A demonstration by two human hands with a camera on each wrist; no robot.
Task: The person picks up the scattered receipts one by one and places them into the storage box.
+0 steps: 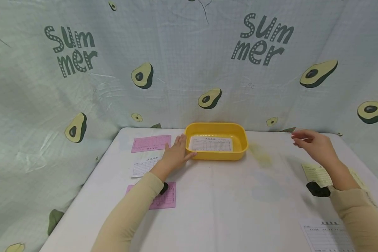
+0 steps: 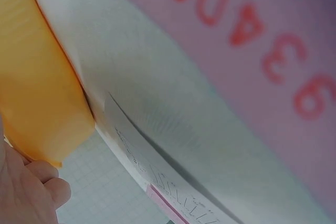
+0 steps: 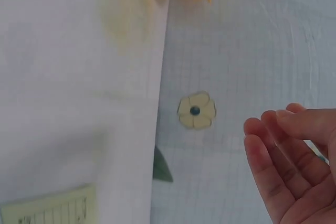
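Observation:
My left hand (image 1: 174, 155) is at the left end of a yellow plastic tray (image 1: 216, 156), fingers spread and touching its rim and near corner. Inside the tray lies a white printed slip (image 1: 210, 144). In the left wrist view, fingers (image 2: 39, 187) of that hand show beside the tray wall (image 2: 42, 77). Off to the right, my right hand (image 1: 313, 145) hovers above the table with its fingers loosely bent. Nothing shows between its thumb and fingers in the right wrist view. Beneath that arm is a yellow printed slip (image 1: 316, 173), partly covered by the wrist.
On the left side of the white table (image 1: 233, 210) lie a pink slip (image 1: 151, 143), a white slip (image 1: 143, 167) and a nearer pink slip (image 1: 167, 199) partly under my left arm. Another white slip (image 1: 326, 236) is at the front right. A patterned cloth (image 1: 176, 42) hangs behind.

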